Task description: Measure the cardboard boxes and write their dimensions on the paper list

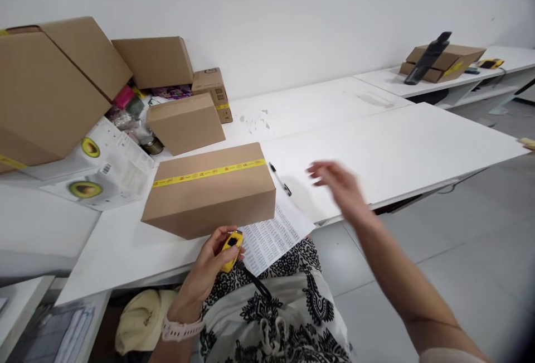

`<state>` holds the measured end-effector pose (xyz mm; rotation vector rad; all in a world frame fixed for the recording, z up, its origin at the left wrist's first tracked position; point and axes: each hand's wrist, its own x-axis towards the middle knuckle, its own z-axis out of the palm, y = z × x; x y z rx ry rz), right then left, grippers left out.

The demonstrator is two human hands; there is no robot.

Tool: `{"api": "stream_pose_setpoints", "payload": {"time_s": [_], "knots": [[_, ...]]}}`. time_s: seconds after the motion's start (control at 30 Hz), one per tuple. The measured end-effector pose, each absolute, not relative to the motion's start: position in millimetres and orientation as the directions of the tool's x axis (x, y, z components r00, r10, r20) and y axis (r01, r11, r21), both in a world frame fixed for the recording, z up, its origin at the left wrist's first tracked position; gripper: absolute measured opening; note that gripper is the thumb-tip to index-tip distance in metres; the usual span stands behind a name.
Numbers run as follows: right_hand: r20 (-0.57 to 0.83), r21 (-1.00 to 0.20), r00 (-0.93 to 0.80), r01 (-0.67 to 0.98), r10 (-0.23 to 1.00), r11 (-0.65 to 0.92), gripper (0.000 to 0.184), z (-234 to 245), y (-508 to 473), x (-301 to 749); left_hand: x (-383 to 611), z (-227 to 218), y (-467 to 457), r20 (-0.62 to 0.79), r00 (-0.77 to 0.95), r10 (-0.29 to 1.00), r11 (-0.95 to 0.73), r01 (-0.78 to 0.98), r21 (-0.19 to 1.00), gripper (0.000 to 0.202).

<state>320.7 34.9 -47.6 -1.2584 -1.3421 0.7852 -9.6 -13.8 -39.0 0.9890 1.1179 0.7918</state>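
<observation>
My left hand (211, 260) is closed round a yellow tape measure (232, 250) with a black wrist strap, just in front of a cardboard box (213, 201). Yellow printed tape runs along the top of that box. My right hand (336, 184) is raised over the table to the right, blurred by motion, its fingers apart from any object. A black and white pen (280, 179) lies between the box and this hand. Partly under the box, a printed sheet (273, 237) reaches over the table's front edge.
Open cartons (54, 90) and smaller boxes crowd the left, beside a white box with avocado pictures (104, 176). Far right, a flat carton (447, 62), a dark upright object (428, 59) and another yellow tape measure (491, 63) sit on the white table (376, 145).
</observation>
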Motion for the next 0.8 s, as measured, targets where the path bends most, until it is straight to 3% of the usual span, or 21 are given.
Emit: {"api": "stream_pose_setpoints", "payload": {"time_s": [0.1,0.17,0.3,0.4,0.43,0.5,0.57,0.6,0.7,0.8], "knots": [[0.04,-0.989,0.025,0.144,0.999,0.036,0.037,-74.2,35.2,286.5,-15.7,-47.6,-11.3,-0.389,0.293,0.873,0.416,-0.032,0.909,0.057],[-0.011,-0.993,-0.028,0.115,1.0,-0.007,0.043,-86.6,37.1,261.4,-16.3,-52.9,-6.2,-0.405,0.282,0.87,0.428,-0.022,0.904,0.062],[0.06,-0.994,-0.204,0.074,0.977,0.076,0.052,-84.5,47.3,223.7,-13.5,-59.3,5.3,-0.455,0.233,0.859,0.47,-0.008,0.883,0.08],[0.104,-0.984,-0.377,0.096,0.921,0.15,0.047,-74.1,64.5,216.1,-14.2,-56.5,8.2,-0.494,0.224,0.84,0.51,-0.014,0.86,0.097],[0.103,-0.972,-0.343,0.162,0.934,0.167,0.042,-72.3,72.5,218.8,-15.4,-54.5,8.2,-0.5,0.228,0.836,0.516,-0.013,0.856,0.099],[0.105,-0.906,-0.096,0.401,0.99,0.135,0.035,-73.1,89.9,231.5,-18.4,-50.5,8.2,-0.505,0.247,0.827,0.521,-0.001,0.854,0.098],[0.131,-0.764,0.195,0.644,0.972,-0.026,0.038,-79.7,106.0,249.1,-20.2,-48.0,10.3,-0.491,0.27,0.828,0.505,0.019,0.863,0.093],[0.129,-0.684,0.255,0.723,0.958,-0.1,0.043,-84.4,112.3,257.7,-19.9,-47.7,12.7,-0.476,0.277,0.835,0.485,0.036,0.874,0.089],[0.103,-0.491,0.214,0.86,0.971,-0.138,0.039,-98.2,123.9,276.3,-13.1,-50.5,25.6,-0.386,0.296,0.874,0.357,0.15,0.922,0.076],[0.083,-0.458,0.137,0.885,0.987,-0.084,0.041,-99.6,132.0,292.3,-2.8,-56.2,44.5,-0.27,0.336,0.902,0.138,0.368,0.92,0.07]]}}
